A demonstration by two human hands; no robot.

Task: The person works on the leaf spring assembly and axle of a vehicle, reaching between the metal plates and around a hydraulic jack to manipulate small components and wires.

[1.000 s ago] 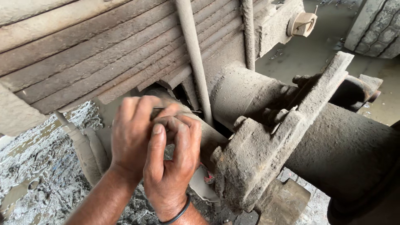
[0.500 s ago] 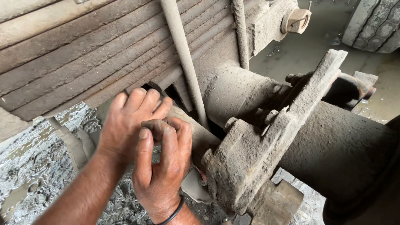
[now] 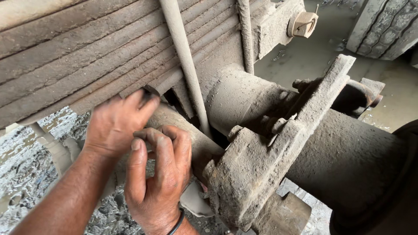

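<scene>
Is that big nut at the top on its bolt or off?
On. The nut sits on its bolt, with a thin pin through the tip.

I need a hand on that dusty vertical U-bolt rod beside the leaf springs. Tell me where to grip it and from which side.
Grip the dusty vertical steel rod on its bare middle stretch, coming from the camera side. There it stands proud of the stacked rusty leaf springs, so fingers could probably wrap it; lower down it disappears behind the grimy axle tube.

Both hands (image 3: 139, 156) close together, fingers curled.
</scene>
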